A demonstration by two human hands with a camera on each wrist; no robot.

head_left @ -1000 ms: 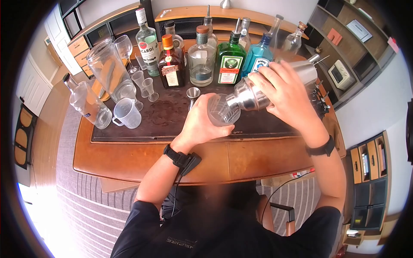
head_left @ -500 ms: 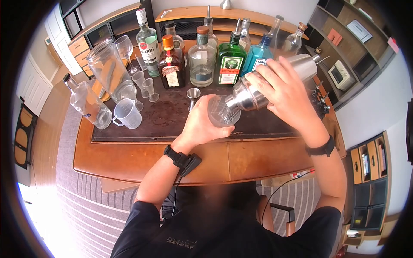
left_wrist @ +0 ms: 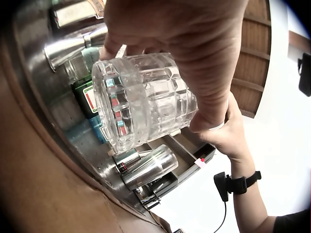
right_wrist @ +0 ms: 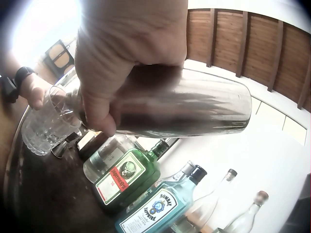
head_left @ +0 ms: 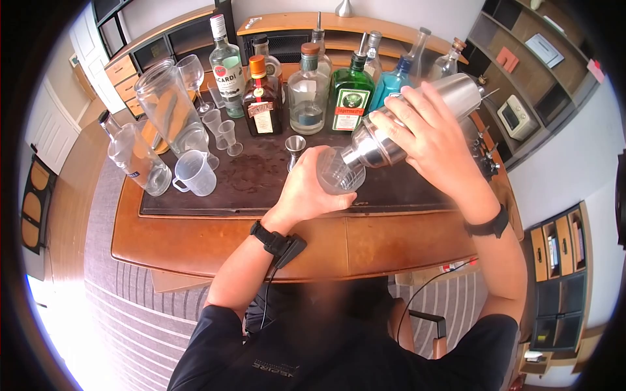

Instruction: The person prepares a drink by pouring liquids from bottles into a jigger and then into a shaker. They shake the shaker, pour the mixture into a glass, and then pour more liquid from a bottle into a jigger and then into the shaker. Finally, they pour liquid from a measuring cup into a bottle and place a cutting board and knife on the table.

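My left hand (head_left: pixel 305 189) grips a clear cut-glass tumbler (head_left: pixel 331 177), thumb on the near side. The faceted glass (left_wrist: pixel 146 99) fills the middle of the left wrist view and is tilted. In my right hand (head_left: pixel 438 146) is a shiny metal cocktail shaker (head_left: pixel 375 144), fingers wrapped over its body. The shaker slopes down to the left, base raised, with its narrow mouth right at the tumbler's opening. In the right wrist view, the smooth shaker body (right_wrist: pixel 194 107) runs across the hand, and the mouth end is partly hidden by fingers.
Behind the hands stand several bottles, among them a green Jägermeister bottle (head_left: pixel 352 98) and a blue gin bottle (head_left: pixel 392 81). A jigger (head_left: pixel 295 144) is beyond the left hand. Leftward are a plastic measuring jug (head_left: pixel 197 174), small stemmed glasses (head_left: pixel 228 135) and a large glass jar (head_left: pixel 166 104).
The shaker's base has risen a little, so it tips more steeply toward the tumbler. My left hand keeps its grip on the glass in nearly the same place.
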